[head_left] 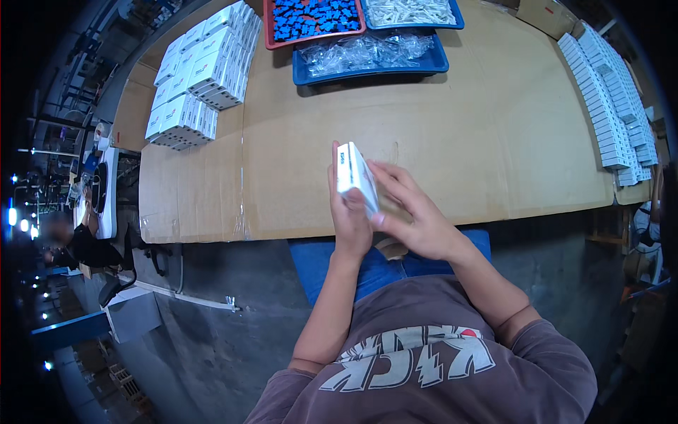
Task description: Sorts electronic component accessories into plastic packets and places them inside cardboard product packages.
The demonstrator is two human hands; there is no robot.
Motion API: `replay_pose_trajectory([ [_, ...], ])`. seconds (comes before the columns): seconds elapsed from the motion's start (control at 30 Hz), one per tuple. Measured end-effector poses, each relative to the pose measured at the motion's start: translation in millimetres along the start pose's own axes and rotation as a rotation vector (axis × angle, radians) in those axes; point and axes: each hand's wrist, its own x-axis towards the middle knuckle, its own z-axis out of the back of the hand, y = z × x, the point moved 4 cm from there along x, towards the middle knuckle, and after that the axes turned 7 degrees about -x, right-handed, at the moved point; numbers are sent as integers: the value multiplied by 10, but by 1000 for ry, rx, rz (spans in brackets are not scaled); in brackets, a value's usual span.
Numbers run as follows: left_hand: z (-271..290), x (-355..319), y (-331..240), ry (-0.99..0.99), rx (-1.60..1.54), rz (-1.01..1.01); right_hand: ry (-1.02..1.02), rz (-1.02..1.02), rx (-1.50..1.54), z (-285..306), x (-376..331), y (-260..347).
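A small white carton [358, 178] stands tilted on edge between my two hands, above the near edge of the cardboard-covered table. My left hand [349, 222] is closed around it from the left and below, its fingers partly hidden behind the carton. From the right, my right hand [417, 215] grips the carton's side, with the thumb at the lower corner and the bent fingers along the edge further up. What is inside the carton cannot be seen.
Stacked white cartons [201, 67] stand at the far left, and rows of small white boxes [607, 106] line the right edge. At the back sit a red tray [269, 34] of blue pieces, a blue tray [300, 76] of clear plastic pieces and another blue tray [460, 18] of white pieces.
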Motion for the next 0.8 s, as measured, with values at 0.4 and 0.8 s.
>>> replay_pose_trajectory([
  [0.4,-179,-176,-110,206,-502,643,-215,780,-702,246,162,58],
  [0.8,-166,-233,66,268,-3,171,-326,543,-209,153,132,-163],
])
